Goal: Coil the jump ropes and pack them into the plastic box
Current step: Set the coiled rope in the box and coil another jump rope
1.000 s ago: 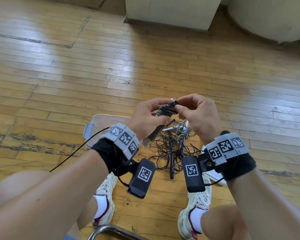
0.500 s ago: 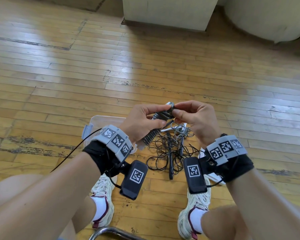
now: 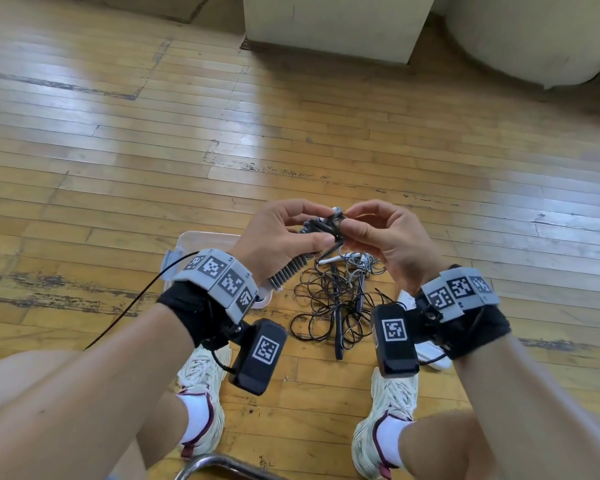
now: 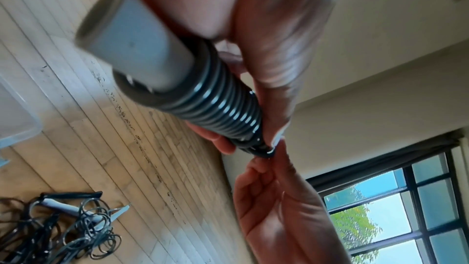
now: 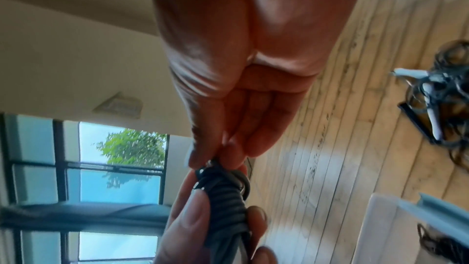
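My left hand point(image 3: 284, 233) grips a jump rope handle point(image 3: 290, 271), ribbed and dark with a grey end point(image 4: 137, 47), its black cord wound tightly round the upper part point(image 4: 228, 111). My right hand point(image 3: 378, 233) pinches the cord end at the top of the handle point(image 5: 218, 170). Both hands are raised above the floor, close together. Below them a tangle of loose black jump ropes point(image 3: 336, 299) with a white handle point(image 3: 329, 260) lies on the wooden floor. The clear plastic box point(image 3: 201, 239) sits on the floor under my left wrist, mostly hidden.
My two feet in pale sneakers point(image 3: 201, 386) flank the floor below the ropes. A white object point(image 3: 426, 351) lies by my right wrist. A pale cabinet point(image 3: 333, 26) and a pale rounded form point(image 3: 534, 36) stand far back. A metal chair bar point(image 3: 222, 465) shows at the bottom edge.
Both hands have stayed together at the handle's top, shifting slightly, with the right fingers working the cord end. The rope pile has not moved.
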{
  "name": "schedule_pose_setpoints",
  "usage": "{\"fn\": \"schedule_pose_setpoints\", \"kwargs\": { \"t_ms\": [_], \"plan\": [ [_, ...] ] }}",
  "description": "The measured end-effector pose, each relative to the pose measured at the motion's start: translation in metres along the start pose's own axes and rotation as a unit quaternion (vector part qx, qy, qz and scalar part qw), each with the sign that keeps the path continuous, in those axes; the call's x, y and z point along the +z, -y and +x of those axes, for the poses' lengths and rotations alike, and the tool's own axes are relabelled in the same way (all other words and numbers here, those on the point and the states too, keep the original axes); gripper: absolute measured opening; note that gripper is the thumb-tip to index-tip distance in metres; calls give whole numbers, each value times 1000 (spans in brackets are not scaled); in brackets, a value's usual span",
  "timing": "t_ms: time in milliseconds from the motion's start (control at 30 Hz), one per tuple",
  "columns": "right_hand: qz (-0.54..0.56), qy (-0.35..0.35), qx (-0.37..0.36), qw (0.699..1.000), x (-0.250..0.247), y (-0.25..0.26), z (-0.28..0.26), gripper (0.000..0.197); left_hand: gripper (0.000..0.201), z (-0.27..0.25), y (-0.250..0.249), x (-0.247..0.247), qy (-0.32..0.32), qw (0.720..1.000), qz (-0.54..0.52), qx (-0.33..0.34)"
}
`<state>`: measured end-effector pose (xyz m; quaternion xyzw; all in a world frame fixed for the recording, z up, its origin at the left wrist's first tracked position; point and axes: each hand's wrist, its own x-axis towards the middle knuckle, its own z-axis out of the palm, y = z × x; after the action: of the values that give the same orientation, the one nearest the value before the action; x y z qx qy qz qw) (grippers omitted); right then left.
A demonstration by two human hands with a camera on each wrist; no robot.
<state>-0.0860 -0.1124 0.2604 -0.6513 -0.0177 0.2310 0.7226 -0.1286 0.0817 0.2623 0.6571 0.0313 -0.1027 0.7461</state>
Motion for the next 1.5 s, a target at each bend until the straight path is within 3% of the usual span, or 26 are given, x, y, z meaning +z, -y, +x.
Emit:
{"fn": "schedule_pose_setpoints", "kwargs": {
  "t_ms": [167, 300, 467, 567, 733, 867, 967, 1067, 1300, 1500],
  "plan": [
    [83, 40, 42, 995, 4, -2, 0, 33, 34, 1, -3, -3, 54, 998, -44, -4],
    [104, 60, 62, 991, 3, 0, -2, 34, 38, 0, 0, -5, 58, 998, -25, -4],
    [126, 44, 68, 989, 2, -2, -2, 23, 36, -1, -3, -2, 58, 998, -10, -4],
    [124, 23, 62, 990, 5, -1, -1, 25, 35, -1, -2, -1, 44, 997, 59, 32],
    [119, -15, 24, 992, 18, -8, 2, 30, 30, 8, 1, -5, 1, 955, 275, 111],
    [134, -32, 19, 990, 23, -10, 3, 31, 33, 8, 3, -9, 0, 937, 321, 141],
    [127, -38, 20, 991, 24, -10, 3, 31, 47, 4, 7, -6, -7, 903, 392, 177],
    [134, -41, 19, 990, 27, -11, 2, 32, 42, 5, 9, -5, -30, 881, 432, 189],
    [149, 13, 47, 988, 23, 2, 0, 30, 25, 9, 1, -13, 30, 945, 290, 150],
    [164, 55, 51, 984, 17, 5, -1, 33, 21, 9, -2, -12, 53, 957, 250, 136]
  ]
}}
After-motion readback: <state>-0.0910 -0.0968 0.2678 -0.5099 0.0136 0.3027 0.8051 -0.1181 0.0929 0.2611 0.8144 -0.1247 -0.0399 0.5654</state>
